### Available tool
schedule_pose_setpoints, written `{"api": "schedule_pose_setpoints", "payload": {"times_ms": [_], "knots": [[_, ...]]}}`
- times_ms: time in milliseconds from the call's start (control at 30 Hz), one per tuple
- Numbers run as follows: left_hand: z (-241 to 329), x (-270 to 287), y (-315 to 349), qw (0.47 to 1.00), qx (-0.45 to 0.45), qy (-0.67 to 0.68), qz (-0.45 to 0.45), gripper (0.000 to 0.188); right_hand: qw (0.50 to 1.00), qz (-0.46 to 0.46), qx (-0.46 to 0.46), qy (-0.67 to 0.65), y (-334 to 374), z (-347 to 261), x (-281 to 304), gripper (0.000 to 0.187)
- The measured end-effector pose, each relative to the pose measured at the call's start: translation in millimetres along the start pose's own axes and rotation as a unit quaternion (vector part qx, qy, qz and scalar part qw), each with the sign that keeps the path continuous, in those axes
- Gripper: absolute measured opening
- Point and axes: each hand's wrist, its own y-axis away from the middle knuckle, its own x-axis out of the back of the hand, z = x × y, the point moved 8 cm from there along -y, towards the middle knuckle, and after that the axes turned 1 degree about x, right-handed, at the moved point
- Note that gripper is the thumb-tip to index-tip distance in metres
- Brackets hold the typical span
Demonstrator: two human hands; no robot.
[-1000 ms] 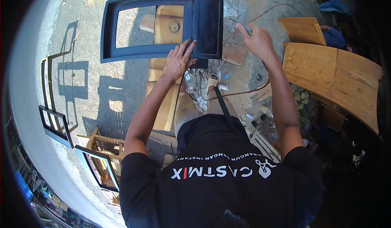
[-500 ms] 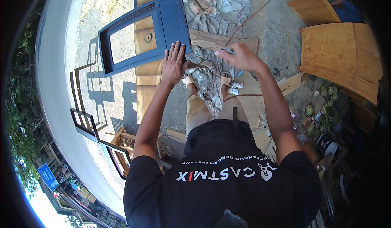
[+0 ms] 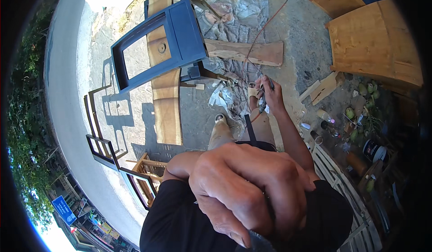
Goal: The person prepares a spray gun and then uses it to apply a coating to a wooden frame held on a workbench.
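L hand (image 3: 247,184) has left the near edge of the dark blue frame (image 3: 186,36), where it was pressed flat, and is now up close to the wearer's head; R hand (image 3: 275,98) has dropped nearer the body. From where I stand, status is as follows

L hand: fingers bent, back of hand uppermost, off the frame. Fingertips partly hidden; cannot tell if it grips anything, incl. the small dark piece (image 3: 260,243) right at its near side.

R hand: closed round a small hand tool (image 3: 262,103), held in front of the legs, clear of the frame. A red hose (image 3: 265,24) runs on the ground beyond; its joint w/ the tool is too small to confirm.

Frame: far side of the work area, left of centre, opening to the left, solid panel to the right. It lies over a long wood plank (image 3: 167,112), w/ part of a dark stand (image 3: 193,72) showing below its near right corner.

Key relation (my judgement): frame lies far & left of R hand. Long axis runs near-left to far-right, approx. crosswise to the plank. Solid right end is the closest part; R hand is the nearer of the two, w/ open space btwn
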Motion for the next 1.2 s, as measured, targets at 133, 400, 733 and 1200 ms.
{"api": "schedule_pose_setpoints", "payload": {"times_ms": [133,400,733,1200], "knots": [[16,0,51,0.975,0.202,-0.087,0.026,0.028,0.983,0.110,-0.020,-0.145,44,33,14,0.051],[-39,157,354,0.638,0.574,-0.511,-0.038,0.035,0.912,0.205,-0.022,-0.354,158,77,8,0.041],[-162,204,570,0.528,0.696,-0.472,-0.119,0.040,0.829,0.369,-0.075,-0.413,204,267,145,0.048],[-442,322,712,0.530,0.653,-0.527,-0.121,0.024,0.838,0.399,-0.054,-0.369,2,498,452,0.049]]}}
